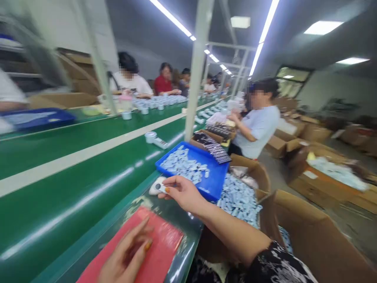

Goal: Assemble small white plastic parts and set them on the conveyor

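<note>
While motion blur smears much of the scene, a worker's right hand (184, 192) reaches forward at the edge of a green conveyor belt (73, 196), its fingers pinched on a small white device (157, 186) with a dark round spot on its face; the device sits at the belt's near edge, just in front of a blue tray (216, 184). The left hand (128, 255) rests on a red mat (160, 251), fingers loosely curled and holding nothing that can be seen; its wrist is cut off by the bottom edge. The tray holds pale blue-white small parts (184, 165), too blurred to identify, and more of them fill a cardboard box (294, 224) beside the worker, partly hidden behind the right forearm. Another white device (154, 138) lies farther up the belt. A co-worker in a pale shirt (259, 125) sits beyond the tray beside stacked dark pieces (215, 147), and more people line the far side of the belt. No brand, label or writing can be read anywhere; the left side of the view is streaked beyond recognition.
</note>
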`<state>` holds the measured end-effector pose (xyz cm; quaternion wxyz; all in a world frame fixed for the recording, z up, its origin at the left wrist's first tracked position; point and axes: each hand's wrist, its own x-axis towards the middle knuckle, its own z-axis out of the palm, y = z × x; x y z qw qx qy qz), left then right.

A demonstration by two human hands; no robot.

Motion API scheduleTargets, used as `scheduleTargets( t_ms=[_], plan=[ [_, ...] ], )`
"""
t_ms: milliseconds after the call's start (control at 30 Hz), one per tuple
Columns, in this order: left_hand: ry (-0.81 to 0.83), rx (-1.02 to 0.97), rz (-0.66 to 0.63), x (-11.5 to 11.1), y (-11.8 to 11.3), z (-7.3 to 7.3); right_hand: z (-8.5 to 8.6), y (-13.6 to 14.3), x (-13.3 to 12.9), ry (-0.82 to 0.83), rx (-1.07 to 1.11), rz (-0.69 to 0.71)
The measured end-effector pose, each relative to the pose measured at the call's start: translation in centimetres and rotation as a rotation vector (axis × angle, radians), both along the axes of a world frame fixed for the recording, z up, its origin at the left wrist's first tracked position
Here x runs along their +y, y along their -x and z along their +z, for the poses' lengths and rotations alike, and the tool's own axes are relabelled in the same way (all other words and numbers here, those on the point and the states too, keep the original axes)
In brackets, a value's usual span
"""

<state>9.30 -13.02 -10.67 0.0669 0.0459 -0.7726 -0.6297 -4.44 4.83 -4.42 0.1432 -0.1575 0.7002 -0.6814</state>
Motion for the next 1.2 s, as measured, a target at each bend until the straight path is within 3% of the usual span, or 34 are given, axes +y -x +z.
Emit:
scheduleTargets(
  t_ms=[67,133,233,333,500,600,700,800,967,1200],
  plan=[
    [-0.077,0.007,0.085,0.3,-0.1,1.7,-0.5,-3.1,-1.6,0.143,-0.061,0.076],
    [-0.232,0.022,0.143,0.7,0.0,2.5,-0.5,-5.6,-2.7,0.186,-0.082,0.117],
    [-0.484,0.049,0.187,1.3,-0.1,2.8,0.1,-7.8,-3.5,0.137,-0.042,0.130],
    [-0.650,0.067,0.232,1.6,-0.4,2.8,0.7,-8.7,-3.4,-0.005,0.149,0.133],
    [-0.758,0.093,0.177,1.5,-0.5,3.8,1.8,-8.1,-1.9,-0.281,0.572,0.133],
    [-0.809,0.023,0.065,1.4,-0.6,4.4,2.4,-7.0,-1.0,-0.334,0.786,0.136],
    [-0.866,-0.124,-0.084,1.3,-0.9,4.6,3.0,-5.6,-0.1,-0.352,0.951,0.252],
    [-0.887,-0.203,-0.150,1.2,-1.2,4.5,3.4,-4.4,0.7,-0.411,1.081,0.368],
    [-0.906,-0.298,-0.199,1.0,-1.1,4.5,3.9,-3.2,1.2,-0.504,1.288,0.441],
    [-0.886,-0.399,-0.201,0.9,-1.1,4.3,4.7,-2.8,1.4,-0.505,1.565,0.457]
  ],
)
